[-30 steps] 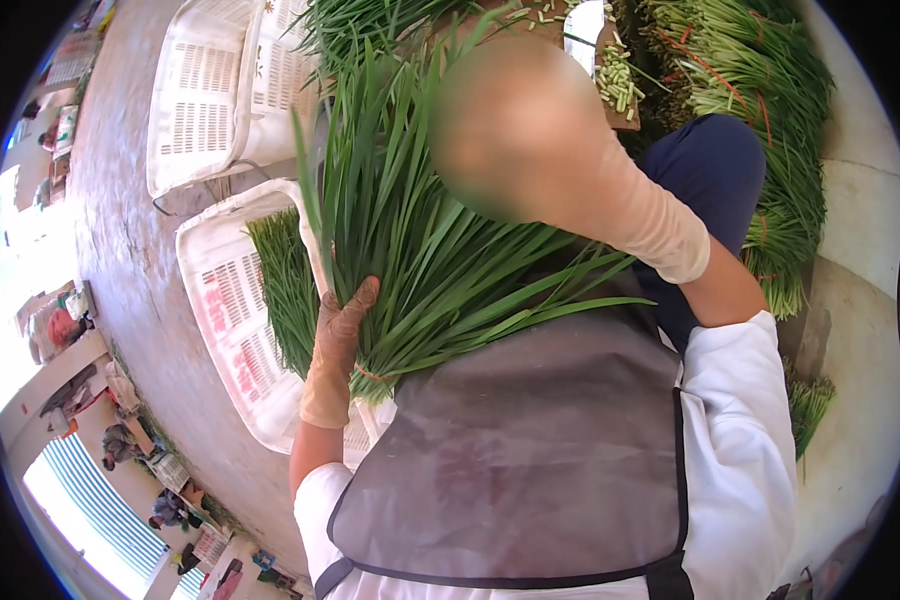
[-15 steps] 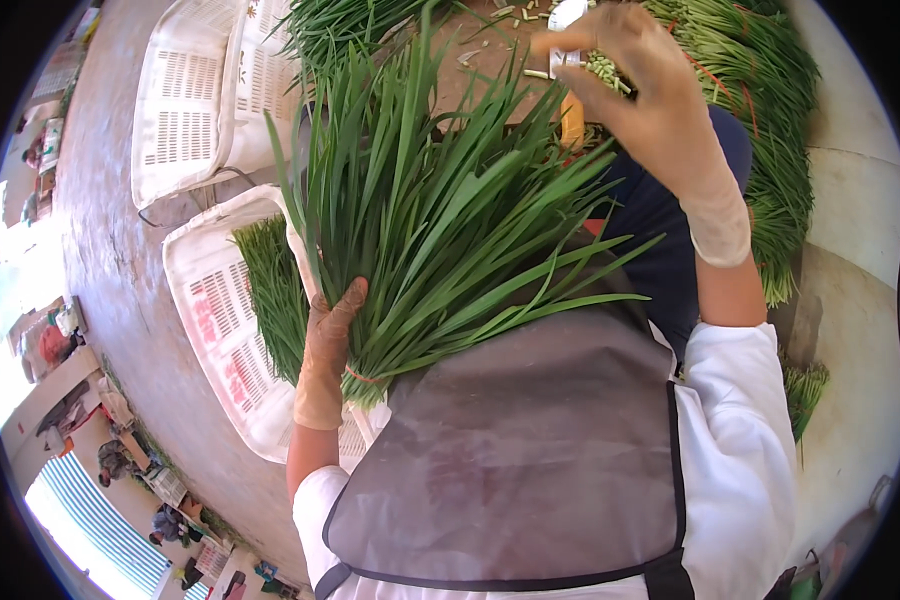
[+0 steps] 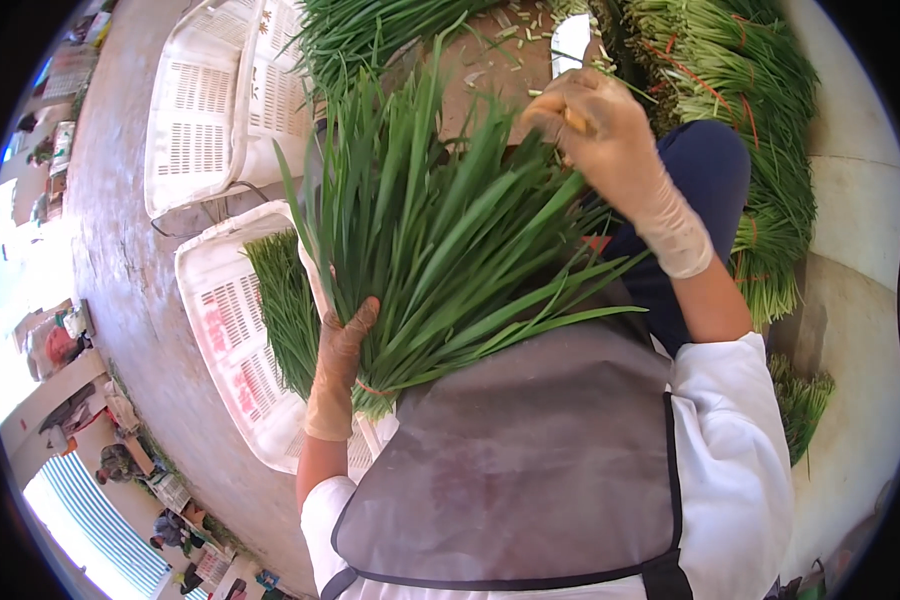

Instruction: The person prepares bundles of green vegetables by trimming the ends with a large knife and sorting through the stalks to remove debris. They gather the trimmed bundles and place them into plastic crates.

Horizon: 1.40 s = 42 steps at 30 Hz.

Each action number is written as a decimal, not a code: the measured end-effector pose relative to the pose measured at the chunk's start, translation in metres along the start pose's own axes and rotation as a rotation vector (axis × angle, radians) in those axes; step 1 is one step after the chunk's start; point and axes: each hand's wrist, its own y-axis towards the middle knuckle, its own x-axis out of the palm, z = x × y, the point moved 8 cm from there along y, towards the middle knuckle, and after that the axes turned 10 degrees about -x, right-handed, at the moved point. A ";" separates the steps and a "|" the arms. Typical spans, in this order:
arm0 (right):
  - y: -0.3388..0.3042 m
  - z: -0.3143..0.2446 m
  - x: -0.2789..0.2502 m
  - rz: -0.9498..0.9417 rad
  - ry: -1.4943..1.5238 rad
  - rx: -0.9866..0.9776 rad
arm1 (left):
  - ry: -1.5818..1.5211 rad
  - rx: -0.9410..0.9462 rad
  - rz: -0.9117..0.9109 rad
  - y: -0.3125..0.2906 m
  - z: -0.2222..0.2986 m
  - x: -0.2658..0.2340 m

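Note:
My left hand (image 3: 347,350), in a thin translucent glove, grips a large bunch of green garlic chives (image 3: 420,230) near its base. An orange band (image 3: 374,389) ties the stems just above their cut ends. The long leaves fan out upward and to the right over my lap. My right hand (image 3: 595,125), gloved as well, is closed around the orange handle of a knife, beyond the leaf tips. The knife's broad shiny blade (image 3: 571,45) points away from me over a brown board (image 3: 480,68) strewn with cut stem bits.
White plastic crates (image 3: 192,115) stand at the left; the nearer one holds more chives (image 3: 278,300). Banded bundles (image 3: 760,130) are piled at the far right, with a small bunch (image 3: 800,405) below. Loose chives (image 3: 380,35) lie at the board's left. Several people are in the left background.
My right hand has come down and closed on the knife's handle; half a second ago it hovered above with fingers apart. My left hand keeps its hold on the chives.

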 end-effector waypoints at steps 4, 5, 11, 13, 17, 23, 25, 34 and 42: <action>0.027 0.005 -0.034 0.115 -0.318 -0.203 | 0.181 0.074 -0.016 -0.010 -0.001 0.000; 0.037 -0.007 -0.042 0.127 -0.274 -0.263 | 0.202 0.074 -0.020 -0.015 -0.002 0.001; 0.082 -0.058 -0.016 -0.060 -0.450 -0.633 | 0.253 0.096 -0.041 -0.022 0.001 0.015; 0.080 -0.069 -0.002 -0.050 -0.445 -0.757 | 0.267 0.095 -0.045 -0.022 0.000 0.015; 0.090 -0.050 0.007 0.117 -0.459 -0.757 | 0.291 0.109 -0.041 -0.021 0.006 0.021; 0.079 -0.040 -0.025 0.037 -0.389 -0.603 | 0.281 0.053 -0.048 -0.021 -0.001 0.017; 0.076 -0.051 -0.014 0.001 -0.437 -0.674 | 0.275 0.088 -0.033 -0.022 0.004 0.020; 0.077 -0.046 0.000 0.043 -0.282 -0.547 | 0.332 0.111 -0.020 -0.021 0.004 0.022; 0.056 0.037 -0.048 0.201 -0.231 0.057 | 0.892 0.482 0.094 -0.034 0.006 0.043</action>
